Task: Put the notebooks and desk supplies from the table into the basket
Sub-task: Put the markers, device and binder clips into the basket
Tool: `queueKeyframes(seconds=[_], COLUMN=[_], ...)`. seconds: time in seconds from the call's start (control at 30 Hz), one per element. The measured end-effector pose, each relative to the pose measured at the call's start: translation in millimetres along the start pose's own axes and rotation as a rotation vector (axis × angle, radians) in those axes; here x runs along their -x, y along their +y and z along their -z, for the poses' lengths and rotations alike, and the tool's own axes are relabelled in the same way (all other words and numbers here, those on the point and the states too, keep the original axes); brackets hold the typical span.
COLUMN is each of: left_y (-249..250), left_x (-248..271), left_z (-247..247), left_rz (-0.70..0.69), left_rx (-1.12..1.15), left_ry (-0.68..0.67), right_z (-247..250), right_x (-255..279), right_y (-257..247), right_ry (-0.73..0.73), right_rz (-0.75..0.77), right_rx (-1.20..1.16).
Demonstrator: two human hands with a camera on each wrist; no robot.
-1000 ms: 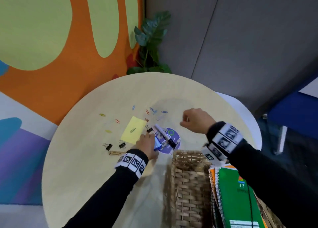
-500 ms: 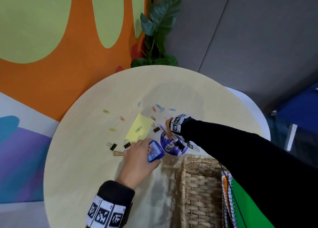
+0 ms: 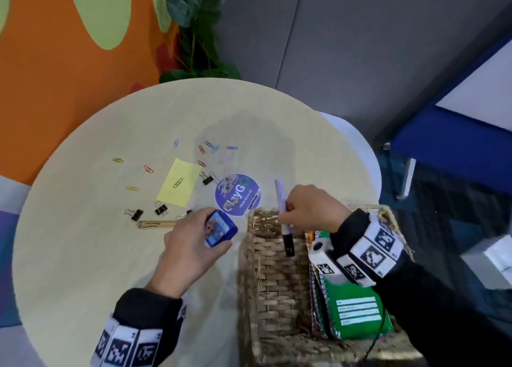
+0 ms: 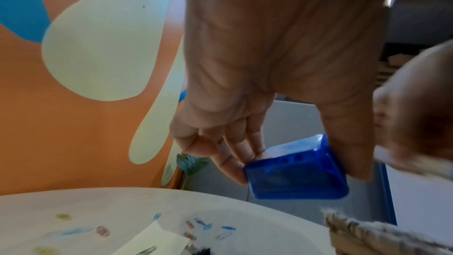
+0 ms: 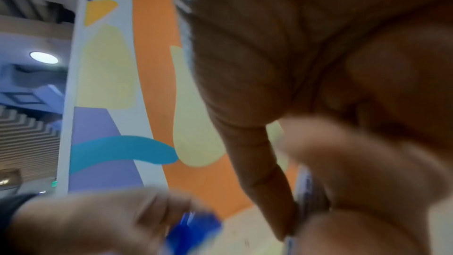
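My left hand (image 3: 194, 236) grips a small blue box (image 3: 220, 228) above the table, just left of the wicker basket (image 3: 273, 283); the wrist view shows the blue box (image 4: 296, 172) pinched between thumb and fingers. My right hand (image 3: 307, 211) holds a white marker with a black cap (image 3: 285, 228) over the basket's far end, cap pointing down inside. Notebooks (image 3: 357, 308), a green one on top, stand in the basket's right side. On the table lie a yellow sticky note (image 3: 178, 182), a round purple sticker (image 3: 238, 195), several paper clips (image 3: 213, 148), binder clips (image 3: 135, 214) and a wooden clothespin (image 3: 155, 224).
The round pale table (image 3: 83, 269) fills the left half; its far edge meets an orange wall and a potted plant (image 3: 199, 28). The basket sits at the table's near right edge. A blue and white bench (image 3: 457, 145) stands to the right.
My right hand has lifted the marker off the purple sticker and carried it back over the basket. My left hand, with the blue box, has moved slightly toward the basket.
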State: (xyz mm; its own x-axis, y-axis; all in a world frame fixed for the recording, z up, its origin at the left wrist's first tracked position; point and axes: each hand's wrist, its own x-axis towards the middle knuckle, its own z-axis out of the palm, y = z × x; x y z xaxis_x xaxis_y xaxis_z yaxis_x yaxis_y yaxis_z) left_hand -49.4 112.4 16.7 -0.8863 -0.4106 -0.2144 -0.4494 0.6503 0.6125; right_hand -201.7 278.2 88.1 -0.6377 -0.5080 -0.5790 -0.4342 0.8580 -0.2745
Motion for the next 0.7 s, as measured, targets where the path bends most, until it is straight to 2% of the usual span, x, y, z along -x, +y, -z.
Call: queueKeyframes(seconds=[0.1, 0.23, 0.37, 0.47, 0.57, 0.7], left_y=[15.3, 34.3, 55.2, 74.4, 96.1, 128.2], left_x=[-4.8, -0.4, 5.4, 6.2, 2.2, -8.4], left_z=[-1.7, -6.5, -15.9, -25.0, -41.9, -58.1], left_rz=[-0.048, -0.123, -0.195, -0.260, -0.318, -0.299], left_rx=[-0.015, -0.048, -0.177, -0.319, -0.506, -0.660], left_ry=[-0.013, -0.029, -0.100, -0.187, -0.300, -0.456], right_z=[-52.5, -107.7, -134.3, -139.2, -132.3, -114.2], right_x=[12.2, -1.8, -11.0, -12.0, -1.8, 21.5], right_y=[21.8, 31.6, 28.7, 27.0, 27.6, 43.6], right_ry=[-0.130, -0.250, -0.196, -0.201, -0.121, 0.018], right_rz=[-0.120, -0.244, -0.309, -0.278, -0.251, -0.225], right_rx=[0.093, 0.234, 0.345, 0.358, 0.279, 0.153])
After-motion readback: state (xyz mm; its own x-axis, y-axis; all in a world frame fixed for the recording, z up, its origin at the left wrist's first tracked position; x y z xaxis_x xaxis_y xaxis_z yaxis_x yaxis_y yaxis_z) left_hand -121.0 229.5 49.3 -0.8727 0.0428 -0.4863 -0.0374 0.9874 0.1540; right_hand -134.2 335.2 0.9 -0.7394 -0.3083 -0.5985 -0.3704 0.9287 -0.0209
